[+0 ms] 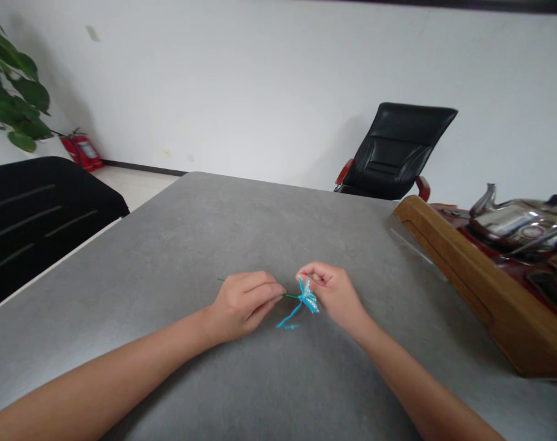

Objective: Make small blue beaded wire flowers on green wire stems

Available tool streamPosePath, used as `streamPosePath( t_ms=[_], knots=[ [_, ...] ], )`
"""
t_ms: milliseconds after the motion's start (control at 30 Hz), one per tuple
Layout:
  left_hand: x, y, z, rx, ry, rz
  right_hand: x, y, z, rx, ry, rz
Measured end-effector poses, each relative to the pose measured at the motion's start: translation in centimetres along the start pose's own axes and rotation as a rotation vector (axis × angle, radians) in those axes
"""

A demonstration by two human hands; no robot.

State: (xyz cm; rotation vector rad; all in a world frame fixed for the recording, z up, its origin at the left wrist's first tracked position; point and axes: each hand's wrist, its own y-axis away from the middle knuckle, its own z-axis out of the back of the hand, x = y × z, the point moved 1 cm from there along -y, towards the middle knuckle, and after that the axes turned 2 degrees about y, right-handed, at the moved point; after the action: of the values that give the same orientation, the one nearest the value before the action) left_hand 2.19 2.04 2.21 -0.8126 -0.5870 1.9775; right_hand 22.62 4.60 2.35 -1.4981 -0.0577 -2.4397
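Observation:
My left hand [247, 303] is closed in a pinch on a thin green stem [291, 296], whose far end pokes out to the left behind the hand. At the stem's right end sits a light-blue flower [308, 296] with pale, shiny petal edges. A bent blue strand [288, 317] hangs from the flower's base toward the tabletop. My right hand [331, 291] has its fingers curled with thumb and index at the flower's upper petals, pinching there. Its fingertips are partly hidden, and the petal between them shows only in part.
Both hands are over a grey table [260, 226]. A brown wooden tea tray [471, 288] bearing a metal kettle [526, 223] stands at the right. Behind the table is a black chair [398, 147]; another black chair [44, 214], a fire extinguisher [83, 152] and a plant [16, 92] are left.

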Motion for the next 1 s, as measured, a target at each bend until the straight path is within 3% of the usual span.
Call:
streamPosePath(
  t_ms=[100,267,467,567,700,800,1000],
  knots=[
    [0.1,-0.1,0.0,-0.062,0.032,0.126,-0.2,0.4,-1.2,0.037,-0.023,0.030],
    [0.5,-0.2,0.0,-0.143,0.023,0.323,0.4,1.8,-3.4,0.104,0.125,0.092],
    [0.8,-0.1,-0.4,-0.097,-0.040,0.400,3.0,4.2,-4.1,0.011,0.493,0.469],
    [0.8,0.1,-0.5,-0.040,-0.065,0.356,4.3,4.9,-3.7,-0.104,0.694,0.661],
    [0.8,0.3,-0.5,0.042,-0.102,0.268,5.3,4.9,-2.5,-0.205,0.712,0.741],
    [0.7,0.2,-0.5,0.083,-0.158,0.178,5.6,4.3,-1.3,-0.258,0.662,0.700],
    [0.1,-0.2,-0.3,0.185,-0.165,-0.086,5.2,2.8,0.6,-0.276,0.487,0.477]
  ],
)
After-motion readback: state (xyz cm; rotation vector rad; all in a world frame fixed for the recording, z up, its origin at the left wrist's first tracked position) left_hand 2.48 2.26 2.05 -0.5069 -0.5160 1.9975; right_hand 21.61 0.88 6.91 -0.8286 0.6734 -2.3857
